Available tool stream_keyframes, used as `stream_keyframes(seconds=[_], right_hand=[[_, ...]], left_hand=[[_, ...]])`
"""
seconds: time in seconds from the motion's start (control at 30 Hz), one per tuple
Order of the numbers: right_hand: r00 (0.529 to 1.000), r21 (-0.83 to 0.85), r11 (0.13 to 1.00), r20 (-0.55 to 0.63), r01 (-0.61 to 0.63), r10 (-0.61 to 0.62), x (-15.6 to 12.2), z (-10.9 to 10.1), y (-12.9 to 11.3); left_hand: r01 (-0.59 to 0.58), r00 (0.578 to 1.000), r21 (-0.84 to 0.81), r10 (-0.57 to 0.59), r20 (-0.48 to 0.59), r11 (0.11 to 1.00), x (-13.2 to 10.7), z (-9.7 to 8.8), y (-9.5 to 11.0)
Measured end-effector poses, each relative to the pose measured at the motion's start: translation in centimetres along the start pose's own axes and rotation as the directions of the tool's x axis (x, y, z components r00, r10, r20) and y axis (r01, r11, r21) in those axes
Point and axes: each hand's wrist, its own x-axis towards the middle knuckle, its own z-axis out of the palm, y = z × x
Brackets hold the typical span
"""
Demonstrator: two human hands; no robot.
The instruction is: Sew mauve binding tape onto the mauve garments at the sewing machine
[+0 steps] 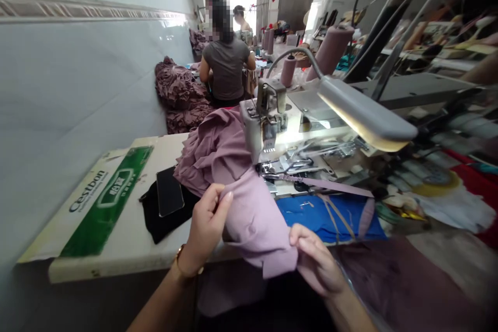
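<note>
Both grips, the left grip (206, 228) and the right grip (315, 262), clamped on a fold of mauve fabric (252, 223), fingers pressed into the cloth, with the fold lifted between them above the near edge of the worktop (116, 264). A gold wrist band (179, 255) just behind the left grip. Ahead of the left grip, more of the same fabric in ruffled layers, running up against a sewing machine (264, 124). Ahead of the right grip, a narrow mauve strip (319, 184) reaching toward the machine's metal parts, above a blue cloth (330, 218). Left of the left grip, a phone (170, 192) on a black cloth (163, 215), near a green-printed cardboard sheet (105, 207). Far beyond both grips, a co-worker in a grey top (227, 70) beside a heap of ruffled plum fabric (179, 91).

Risks: a loose pinch letting the fold slip from the fingers; uneven tension bunching the layers at the machine; the strip snagging on metal parts; ruffles dragging the phone aside.

Right thumb hidden behind the cloth. Needle hidden, no telling whether the fabric reaches it. Dark sheet (400, 285) right of the right grip blurred, its material unclear. Co-worker's hands out of sight.
</note>
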Motion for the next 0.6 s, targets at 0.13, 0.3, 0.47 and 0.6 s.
stream_keyframes(seconds=[0.13, 0.3, 0.47, 0.6], right_hand=[[0.997, -0.486, 0.872, 0.000, 0.063, -0.072, 1.2, -1.3, 0.1], [0.991, -0.763, 0.637, 0.035, 0.109, -0.127, 2.5, -1.1, 0.4], [0.994, -0.802, 0.589, 0.061, 0.101, -0.088, 1.5, -1.2, 0.0], [0.994, -0.779, 0.620, 0.048, 0.097, -0.095, 1.4, -1.2, -0.4]], left_hand=[[0.011, 1.000, 0.057, -0.010, -0.016, 0.998, 0.9, 0.6, -0.2], [0.000, 1.000, 0.027, 0.001, -0.007, 1.000, 2.8, 0.5, 0.0], [0.000, 1.000, -0.066, 0.001, 0.003, 0.998, 4.8, 0.1, 0.0], [-0.037, 0.999, -0.028, 0.037, 0.003, 0.999, 6.8, 0.1, -0.3]])
